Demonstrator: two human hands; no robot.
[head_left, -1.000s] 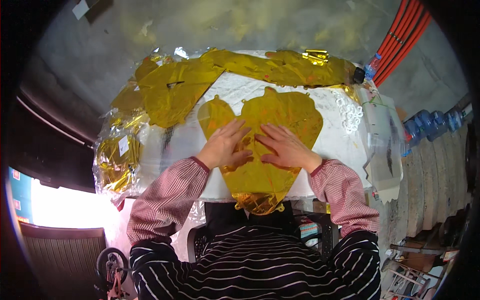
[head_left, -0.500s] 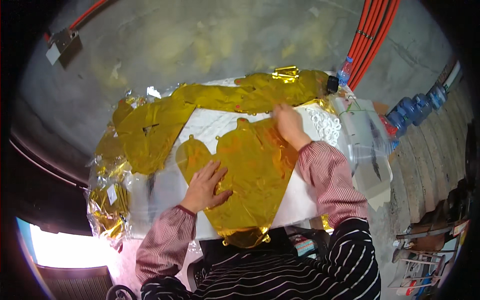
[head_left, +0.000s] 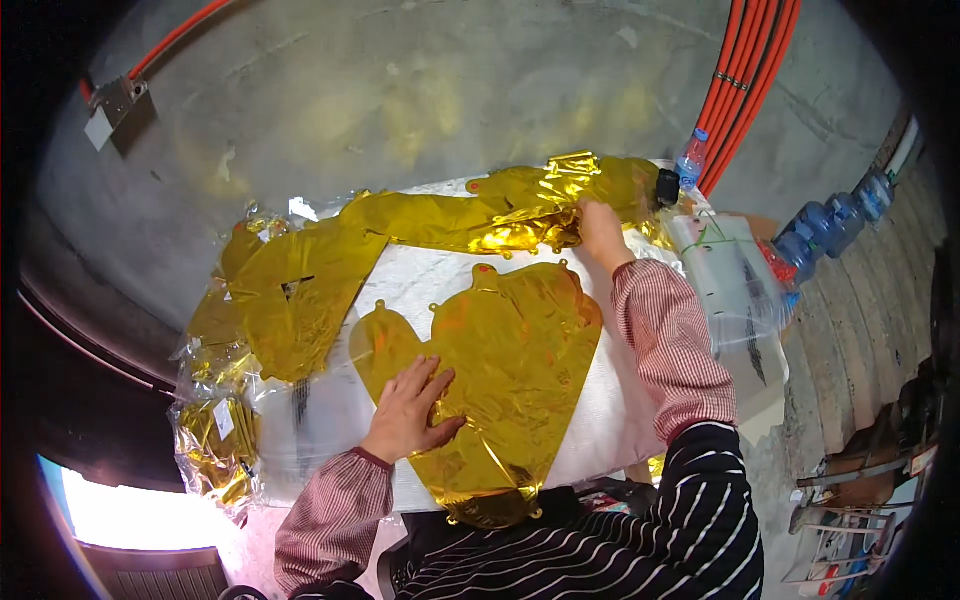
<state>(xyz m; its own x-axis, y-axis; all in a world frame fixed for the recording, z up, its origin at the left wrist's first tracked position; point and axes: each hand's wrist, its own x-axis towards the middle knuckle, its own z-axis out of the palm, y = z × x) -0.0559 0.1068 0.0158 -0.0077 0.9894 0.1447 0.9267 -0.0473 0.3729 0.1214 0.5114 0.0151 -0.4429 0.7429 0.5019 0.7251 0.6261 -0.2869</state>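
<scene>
Flat gold foil balloon (head_left: pixel 500 370) spread on white table, crumpled gold foil balloons (head_left: pixel 500 215) heaped behind

A small workshop: bare grey concrete wall (head_left: pixel 400 110) carrying orange cables (head_left: pixel 745 90) (exposed) above the white worktable (head_left: pixel 610 420).

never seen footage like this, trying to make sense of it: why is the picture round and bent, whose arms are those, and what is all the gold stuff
The picture comes from a wide fisheye camera worn on a person's head, looking down at their own hands, so straight edges bend toward the rim. There is no machine here. The arms in striped sleeves belong to the wearer. The left hand lies flat, fingers spread, on a large gold foil balloon, uninflated, spread on a white table. The right hand reaches to the far edge and touches a crumpled strip of gold foil; whether it grips it I cannot tell. More gold foil pieces lie to the left, some in clear bags. Water bottles stand at the right, by red cables on a concrete wall.
</scene>
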